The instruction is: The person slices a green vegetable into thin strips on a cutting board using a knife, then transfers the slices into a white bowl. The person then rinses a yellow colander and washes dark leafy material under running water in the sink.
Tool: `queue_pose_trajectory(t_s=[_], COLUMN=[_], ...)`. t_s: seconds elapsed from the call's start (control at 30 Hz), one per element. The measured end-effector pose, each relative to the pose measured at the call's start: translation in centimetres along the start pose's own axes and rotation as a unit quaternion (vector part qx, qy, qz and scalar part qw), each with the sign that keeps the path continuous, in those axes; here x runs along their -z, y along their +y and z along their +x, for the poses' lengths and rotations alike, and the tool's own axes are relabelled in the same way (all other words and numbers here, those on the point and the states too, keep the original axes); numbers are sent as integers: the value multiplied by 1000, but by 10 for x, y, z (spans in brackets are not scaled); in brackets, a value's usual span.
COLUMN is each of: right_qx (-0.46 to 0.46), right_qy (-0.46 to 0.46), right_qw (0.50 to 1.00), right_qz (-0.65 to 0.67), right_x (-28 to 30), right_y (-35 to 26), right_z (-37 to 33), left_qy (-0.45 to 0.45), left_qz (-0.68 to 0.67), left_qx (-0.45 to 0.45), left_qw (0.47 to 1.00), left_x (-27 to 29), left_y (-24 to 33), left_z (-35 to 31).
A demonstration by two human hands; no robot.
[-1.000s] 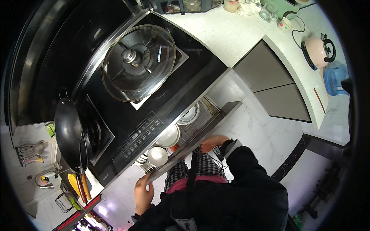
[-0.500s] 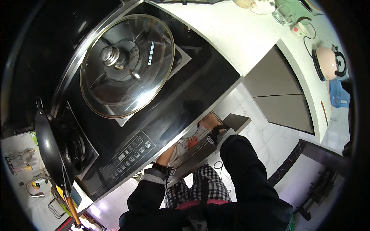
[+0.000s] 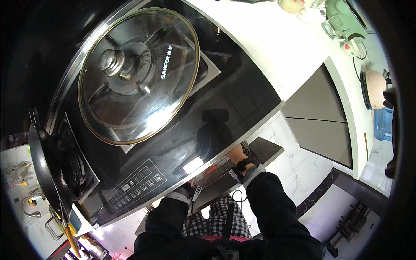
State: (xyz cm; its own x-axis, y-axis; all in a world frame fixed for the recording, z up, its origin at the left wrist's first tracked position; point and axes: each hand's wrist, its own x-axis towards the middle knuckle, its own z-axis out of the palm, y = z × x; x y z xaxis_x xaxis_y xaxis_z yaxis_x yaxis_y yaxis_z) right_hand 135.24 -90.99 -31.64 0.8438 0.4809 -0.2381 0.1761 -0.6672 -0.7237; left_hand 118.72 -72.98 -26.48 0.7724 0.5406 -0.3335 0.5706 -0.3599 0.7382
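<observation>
Both my arms reach down into a pulled-out drawer with a dark grey front, below the front edge of the cooktop. My right hand is inside the drawer's right part, its fingers hidden beneath the cooktop edge. Only a sliver of my left hand shows at the drawer's left side; its fingers are out of sight. Between the hands, a small reddish-orange thing lies among wire bars. What either hand touches or holds cannot be seen.
A large glass lid with a steel knob lies over the far burner. A black wok with a wooden handle leans at the left burner. On the right counter stand a glass mug and a pink kettle.
My view has shifted, so the cooktop and lid sit differently in it. Less of the drawer's inside shows, and my left hand is now mostly hidden under the cooktop edge.
</observation>
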Motion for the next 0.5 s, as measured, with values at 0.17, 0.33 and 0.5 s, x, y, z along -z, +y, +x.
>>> queue_pose_trajectory(t_s=[0.17,0.33,0.5], right_qx=[20,-100,-177], right_qy=[7,21,92], right_qw=[994,994,976], right_qz=[103,34,81], right_x=[37,111,167], right_y=[-27,-71,-83], right_z=[-5,-37,-77], left_qy=[-4,1,8], left_qz=[0,-2,-5], left_qx=[16,22,25], left_qw=[1000,1000,1000], left_x=[2,2,-3], left_y=[7,12,9], left_z=[-4,-4,2])
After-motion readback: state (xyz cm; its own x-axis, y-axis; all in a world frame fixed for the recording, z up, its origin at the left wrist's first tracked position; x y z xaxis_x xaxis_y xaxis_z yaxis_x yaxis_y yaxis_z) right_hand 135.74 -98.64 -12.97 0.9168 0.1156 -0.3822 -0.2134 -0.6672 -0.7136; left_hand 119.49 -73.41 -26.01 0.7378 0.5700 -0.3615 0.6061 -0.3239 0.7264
